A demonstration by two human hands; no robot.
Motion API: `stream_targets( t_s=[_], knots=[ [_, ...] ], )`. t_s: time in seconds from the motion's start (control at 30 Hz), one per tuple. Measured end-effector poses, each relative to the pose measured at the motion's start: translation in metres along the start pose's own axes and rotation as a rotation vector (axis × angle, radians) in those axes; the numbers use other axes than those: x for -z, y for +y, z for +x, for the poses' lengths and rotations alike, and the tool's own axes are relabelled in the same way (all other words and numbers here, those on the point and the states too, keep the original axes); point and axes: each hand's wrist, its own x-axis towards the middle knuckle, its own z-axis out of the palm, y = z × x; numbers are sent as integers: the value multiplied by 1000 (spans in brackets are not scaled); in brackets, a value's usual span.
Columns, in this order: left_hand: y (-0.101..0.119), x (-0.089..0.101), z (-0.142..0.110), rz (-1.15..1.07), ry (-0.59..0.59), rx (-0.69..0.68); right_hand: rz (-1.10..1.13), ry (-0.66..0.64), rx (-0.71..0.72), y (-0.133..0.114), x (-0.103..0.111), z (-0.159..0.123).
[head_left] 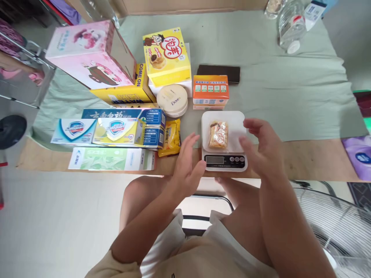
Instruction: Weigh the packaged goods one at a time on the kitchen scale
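On the table's near edge stands a white kitchen scale with a dark display and several round buttons. A small clear-wrapped snack packet, yellowish with a printed cartoon figure, rests on its platform. My left hand hovers at the scale's left side, fingers apart, holding nothing. At the right side my right hand is also open, its fingertips close to the platform's edge; whether they touch it I cannot tell. Just behind the scale sits an orange box.
To the left are stacked soap boxes, a pink box, a yellow snack box, a round Dove tub and a yellow packet. A dark phone-like slab lies behind the orange box. A clear bottle lies back right; a fan stands below.
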Motion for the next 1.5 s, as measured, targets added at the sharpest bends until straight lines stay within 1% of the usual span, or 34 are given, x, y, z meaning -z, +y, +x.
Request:
stream_targets(
  t_s=[0.07,0.1,0.17,0.23,0.33,0.43,0.5,0.6,0.7,0.73,0.8,0.9,0.97,1.03,1.07,1.13,1.23,1.27,1.3,1.37,1.43,1.5],
  knots=[
    [1,6,0,35,-36,-18,-47,-62,154,-12,-10,-2],
    [1,7,0,48,-44,-22,-71,-86,207,-16,-15,-2],
    [0,8,2,64,-38,-37,-104,-99,247,-23,-22,-1],
    [-1,6,4,76,-27,-82,-133,-60,214,-25,-26,0],
    [-1,0,9,108,-23,-165,-178,11,132,-21,-23,1],
    [4,-7,15,183,18,-160,-223,36,70,-16,-20,-3],
    [8,-12,18,234,59,-138,-250,29,65,-15,-21,-8],
    [13,-19,20,253,79,-138,-280,-36,75,-16,-27,-15],
    [16,-27,21,176,52,-209,-202,-108,67,-23,-31,-20],
    [17,-29,22,138,42,-248,-154,-105,64,-25,-29,-20],
    [20,-36,24,68,14,-328,-81,-45,64,-26,-23,-20],
    [24,-47,27,8,-61,-395,-81,87,60,-14,-2,-18],
    [25,-56,29,0,-99,-376,-106,160,21,3,13,-15],
    [26,-63,31,3,-99,-341,-112,218,-57,24,24,-12],
    [25,-65,32,3,-89,-329,-109,230,-104,33,27,-11],
    [23,-68,33,5,-62,-319,-101,205,-188,47,29,-9],
    [20,-67,34,32,-9,-330,-86,114,-246,51,27,-7],
    [20,-65,33,48,13,-340,-80,113,-249,49,27,-6],
    [20,-62,32,65,38,-353,-74,130,-246,45,27,-6],
    [21,-55,28,94,92,-378,-64,207,-222,35,29,-6],
    [24,-45,22,99,148,-400,-36,266,-167,21,28,-7],
    [27,-32,14,97,204,-426,16,251,-92,4,22,-10]
  ],
)
